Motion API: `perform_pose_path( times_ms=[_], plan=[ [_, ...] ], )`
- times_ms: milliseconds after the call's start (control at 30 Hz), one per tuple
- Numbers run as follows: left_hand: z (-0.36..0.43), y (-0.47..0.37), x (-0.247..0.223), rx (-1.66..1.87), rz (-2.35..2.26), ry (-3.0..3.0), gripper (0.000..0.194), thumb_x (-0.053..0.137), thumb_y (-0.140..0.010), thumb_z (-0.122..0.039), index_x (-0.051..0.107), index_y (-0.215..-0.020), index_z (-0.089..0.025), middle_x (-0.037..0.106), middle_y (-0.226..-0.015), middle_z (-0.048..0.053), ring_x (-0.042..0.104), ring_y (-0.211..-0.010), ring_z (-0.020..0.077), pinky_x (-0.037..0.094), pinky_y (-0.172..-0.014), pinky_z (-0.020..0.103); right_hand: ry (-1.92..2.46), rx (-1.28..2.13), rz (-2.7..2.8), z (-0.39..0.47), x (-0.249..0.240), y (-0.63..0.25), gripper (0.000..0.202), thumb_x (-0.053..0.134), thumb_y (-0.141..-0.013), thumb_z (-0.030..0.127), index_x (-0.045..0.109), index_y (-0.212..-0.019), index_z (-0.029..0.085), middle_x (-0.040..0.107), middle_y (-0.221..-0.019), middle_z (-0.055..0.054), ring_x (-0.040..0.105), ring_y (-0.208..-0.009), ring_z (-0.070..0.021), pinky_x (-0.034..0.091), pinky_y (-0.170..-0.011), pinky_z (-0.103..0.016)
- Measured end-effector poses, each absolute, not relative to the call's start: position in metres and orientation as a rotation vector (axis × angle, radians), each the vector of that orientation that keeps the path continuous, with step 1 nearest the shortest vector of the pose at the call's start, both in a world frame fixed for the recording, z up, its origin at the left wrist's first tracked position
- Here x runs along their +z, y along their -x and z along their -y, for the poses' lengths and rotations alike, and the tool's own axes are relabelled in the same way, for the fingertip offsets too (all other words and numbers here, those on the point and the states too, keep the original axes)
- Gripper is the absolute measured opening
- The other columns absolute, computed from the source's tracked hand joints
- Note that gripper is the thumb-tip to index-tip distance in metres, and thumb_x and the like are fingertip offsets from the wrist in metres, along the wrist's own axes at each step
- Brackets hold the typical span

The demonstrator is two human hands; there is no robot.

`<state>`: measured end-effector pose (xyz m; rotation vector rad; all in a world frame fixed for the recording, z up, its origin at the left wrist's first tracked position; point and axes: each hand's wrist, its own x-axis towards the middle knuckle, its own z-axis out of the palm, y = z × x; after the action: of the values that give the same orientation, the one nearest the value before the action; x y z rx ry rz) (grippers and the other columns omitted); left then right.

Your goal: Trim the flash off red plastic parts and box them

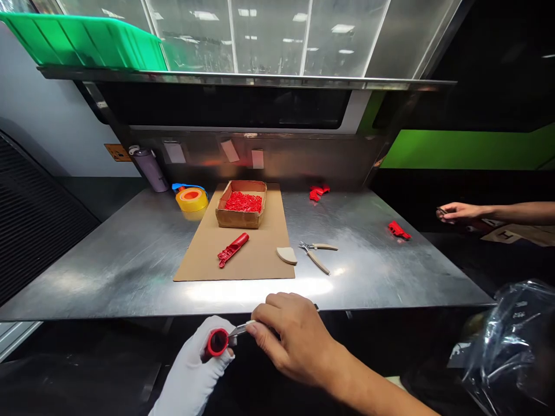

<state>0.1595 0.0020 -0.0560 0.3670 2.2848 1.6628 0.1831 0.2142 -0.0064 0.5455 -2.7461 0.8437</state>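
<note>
My left hand [191, 367], in a white glove, is closed around a red plastic tube [217, 343] below the table's front edge. The tube's round open end faces me. My bare right hand [295, 335] grips a knife [238, 329] with a thin metal blade. That blade meets the right side of the tube's rim, close to my left fingertips. Beyond my hands, a similar red tubular part [233, 249] lies on a cardboard sheet [197, 268]. A cream quarter-round piece [287, 255] rests near the sheet's right edge, beside nippers [315, 254] with spread handles.
A cardboard box [238, 219] of small red pieces stands on the sheet. Yellow tape [192, 200] and a bottle [150, 169] are back left. Red parts [318, 192] and another red part [398, 230] lie rightward. A co-worker's hand [462, 212] is at right. A shelf [260, 81] overhangs.
</note>
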Motion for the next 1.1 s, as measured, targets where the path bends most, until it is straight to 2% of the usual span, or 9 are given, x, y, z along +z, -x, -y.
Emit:
perform_pose_path(
  times_ms=[333, 600, 767, 867, 1000, 1100],
  plan=[
    [-0.003, -0.159, -0.059, 1.699, -2.301, -0.361, 0.031, 0.062, -0.084, -0.054, 0.061, -0.081, -0.023, 0.056, -0.078, -0.001, 0.047, -0.071, 0.0162, 0.040, -0.064, 0.024, -0.517, 0.687, 2.835, -0.210, -0.006, -0.179, 0.016, 0.072, -0.093, 0.023, 0.064, -0.081, 0.018, 0.055, -0.076, 0.001, 0.050, -0.069, -0.0173, 0.025, -0.060, -0.030],
    [0.000, -0.158, -0.059, 1.701, -2.310, -0.356, 0.023, 0.063, -0.086, -0.046, 0.061, -0.084, -0.024, 0.055, -0.078, -0.003, 0.048, -0.072, 0.0154, 0.041, -0.066, 0.023, -0.530, 0.676, 2.833, -0.208, -0.010, -0.183, 0.017, 0.071, -0.094, 0.025, 0.063, -0.081, 0.019, 0.055, -0.075, 0.001, 0.049, -0.069, -0.0176, 0.025, -0.061, -0.030],
    [-0.003, -0.157, -0.059, 1.787, -2.322, -0.319, 0.023, 0.067, -0.083, -0.046, 0.062, -0.081, -0.023, 0.059, -0.077, -0.002, 0.054, -0.073, 0.0157, 0.046, -0.070, 0.023, -0.520, 0.715, 2.800, -0.203, -0.012, -0.187, 0.019, 0.071, -0.093, 0.023, 0.060, -0.078, 0.019, 0.054, -0.074, 0.002, 0.049, -0.068, -0.0171, 0.024, -0.060, -0.030],
    [-0.002, -0.157, -0.063, 1.843, -2.335, -0.250, 0.023, 0.071, -0.080, -0.044, 0.063, -0.082, -0.022, 0.061, -0.080, -0.001, 0.057, -0.076, 0.0167, 0.047, -0.072, 0.024, -0.548, 0.814, 2.795, -0.202, -0.012, -0.187, 0.019, 0.070, -0.093, 0.021, 0.059, -0.078, 0.018, 0.055, -0.074, 0.002, 0.050, -0.068, -0.0164, 0.025, -0.060, -0.029],
    [0.000, -0.156, -0.070, 1.903, -2.295, -0.210, 0.021, 0.072, -0.080, -0.041, 0.063, -0.084, -0.022, 0.062, -0.083, -0.001, 0.056, -0.078, 0.0169, 0.048, -0.071, 0.024, -0.609, 1.105, 2.745, -0.203, -0.011, -0.186, 0.018, 0.070, -0.094, 0.018, 0.058, -0.080, 0.018, 0.056, -0.074, 0.003, 0.051, -0.066, -0.0138, 0.028, -0.059, -0.025],
    [-0.002, -0.156, -0.066, 1.922, -2.224, -0.264, 0.019, 0.068, -0.082, -0.040, 0.065, -0.083, -0.022, 0.062, -0.080, -0.001, 0.056, -0.076, 0.0173, 0.049, -0.072, 0.025, -0.537, 1.273, 2.627, -0.199, -0.015, -0.185, 0.023, 0.080, -0.085, 0.020, 0.057, -0.081, 0.018, 0.056, -0.076, 0.004, 0.050, -0.065, -0.0132, 0.030, -0.058, -0.023]
  ],
)
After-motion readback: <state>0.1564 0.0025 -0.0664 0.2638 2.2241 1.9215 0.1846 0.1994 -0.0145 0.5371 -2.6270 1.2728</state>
